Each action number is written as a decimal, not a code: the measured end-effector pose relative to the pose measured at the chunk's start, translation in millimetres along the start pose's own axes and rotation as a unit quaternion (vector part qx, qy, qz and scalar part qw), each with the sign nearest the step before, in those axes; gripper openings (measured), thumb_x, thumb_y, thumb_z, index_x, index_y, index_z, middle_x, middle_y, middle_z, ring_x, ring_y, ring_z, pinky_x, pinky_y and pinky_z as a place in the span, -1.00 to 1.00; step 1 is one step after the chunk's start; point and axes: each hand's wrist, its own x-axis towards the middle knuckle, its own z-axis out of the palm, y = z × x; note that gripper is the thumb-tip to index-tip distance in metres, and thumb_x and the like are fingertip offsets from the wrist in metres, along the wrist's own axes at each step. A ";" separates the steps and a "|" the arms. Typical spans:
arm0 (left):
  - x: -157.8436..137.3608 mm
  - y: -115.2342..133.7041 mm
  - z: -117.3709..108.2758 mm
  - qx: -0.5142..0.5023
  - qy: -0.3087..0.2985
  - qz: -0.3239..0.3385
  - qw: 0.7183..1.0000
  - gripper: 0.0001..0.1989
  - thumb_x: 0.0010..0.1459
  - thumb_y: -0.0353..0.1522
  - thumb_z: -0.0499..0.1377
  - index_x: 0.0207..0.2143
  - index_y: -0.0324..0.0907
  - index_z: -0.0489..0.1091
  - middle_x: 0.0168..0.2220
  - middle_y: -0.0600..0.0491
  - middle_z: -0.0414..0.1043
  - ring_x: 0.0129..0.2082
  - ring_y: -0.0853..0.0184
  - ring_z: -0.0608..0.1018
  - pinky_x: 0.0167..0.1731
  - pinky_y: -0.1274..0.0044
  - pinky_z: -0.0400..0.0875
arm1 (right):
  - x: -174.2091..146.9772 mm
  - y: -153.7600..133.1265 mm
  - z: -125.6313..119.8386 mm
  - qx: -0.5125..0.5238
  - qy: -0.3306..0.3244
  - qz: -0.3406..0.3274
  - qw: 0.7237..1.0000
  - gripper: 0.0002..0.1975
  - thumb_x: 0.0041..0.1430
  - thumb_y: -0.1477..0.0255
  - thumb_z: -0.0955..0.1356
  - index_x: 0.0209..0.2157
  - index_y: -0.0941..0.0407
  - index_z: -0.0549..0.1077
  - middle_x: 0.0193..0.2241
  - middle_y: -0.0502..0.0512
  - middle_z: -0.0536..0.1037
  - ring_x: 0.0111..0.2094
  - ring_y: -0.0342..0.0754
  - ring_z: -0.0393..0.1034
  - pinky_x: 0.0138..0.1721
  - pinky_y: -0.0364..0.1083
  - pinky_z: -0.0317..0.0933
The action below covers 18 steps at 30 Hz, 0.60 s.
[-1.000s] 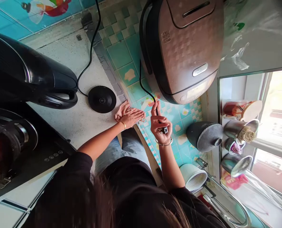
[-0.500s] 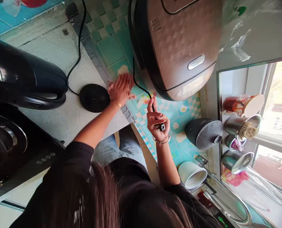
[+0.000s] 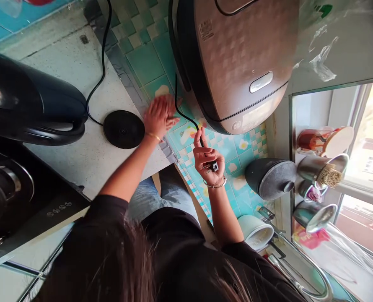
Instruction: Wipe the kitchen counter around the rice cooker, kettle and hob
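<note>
Holding up many kitchen things: a speckled white counter, partly covered by a blue-green tile mat. Sitting on the white part: a round black kettle base, with a thin black cord running away from it, and a big black kettle just beside it. Lying next to those: a flat black cooktop. Resting on the mat: a big brown rice cooker, a pink cloth near its side, and a grey round pot.
</note>
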 end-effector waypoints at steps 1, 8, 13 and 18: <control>-20.7 11.4 8.3 -0.005 -0.006 -0.015 1.000 -0.34 0.51 -0.32 -0.13 0.55 -0.42 0.06 0.55 -0.26 0.01 0.60 0.09 0.03 0.59 0.14 -0.10 | -0.4 0.0 -0.9 -0.001 -0.002 0.001 1.000 -0.28 0.08 0.56 0.35 0.25 -0.28 0.46 0.33 -0.22 0.43 -0.32 -0.37 0.34 -0.54 -0.52 0.28; -100.2 37.0 40.4 -0.011 -0.058 0.038 0.998 -0.35 0.54 -0.29 -0.17 0.61 -0.13 -0.08 0.56 -0.07 0.01 0.58 0.13 0.11 0.58 0.14 0.01 | 9.1 -5.9 -10.3 -0.052 -0.012 0.013 0.998 -0.28 0.07 0.56 0.35 0.26 -0.25 0.43 0.29 -0.17 0.47 -0.31 -0.36 0.38 -0.50 -0.48 0.31; -24.2 8.2 26.7 0.009 0.032 -0.041 0.999 -0.30 0.53 -0.22 -0.11 0.61 -0.25 -0.09 0.58 -0.14 -0.11 0.60 0.04 0.01 0.58 0.06 -0.07 | 40.6 6.0 -46.6 -0.350 0.099 -0.043 0.930 -0.26 -0.06 0.51 0.39 0.22 -0.08 0.31 0.24 0.06 0.54 -0.25 -0.21 0.48 -0.39 -0.28 0.45; -92.0 18.5 55.6 0.019 -0.044 0.009 0.999 -0.30 0.53 -0.23 -0.13 0.62 -0.13 -0.18 0.59 -0.02 -0.13 0.60 0.14 0.01 0.57 0.19 0.06 | 60.0 13.7 -103.7 -0.690 0.184 -0.134 0.687 -0.41 0.07 0.51 0.28 0.19 0.09 0.32 0.10 0.26 0.60 -0.24 -0.04 0.56 -0.08 0.03 0.52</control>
